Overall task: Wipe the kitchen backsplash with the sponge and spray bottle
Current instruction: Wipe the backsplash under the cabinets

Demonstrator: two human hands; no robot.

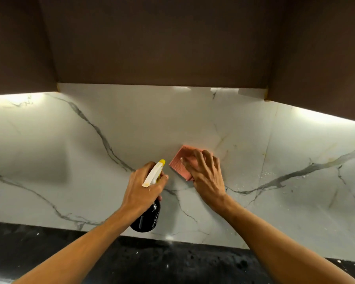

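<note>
As right hand [206,178] presses sponge [179,158], left hand [142,190] grips bottle [147,220] (opaque).

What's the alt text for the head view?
The right hand presses a pink sponge against the white marble backsplash; the left hand grips a black spray bottle beside it, nozzle toward the wall. Dark cabinets above, black countertop below.

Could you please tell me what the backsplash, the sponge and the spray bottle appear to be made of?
The backsplash: likely polished marble or marble-look tile; white, grey-veined, glossy with light reflections. The sponge: pink, seemingly soft foam or cellulose; waffle-textured, matte surface. The spray bottle: glossy black body, glass or plastic, cannot tell; its white and yellow spray head looks like plastic.
</note>
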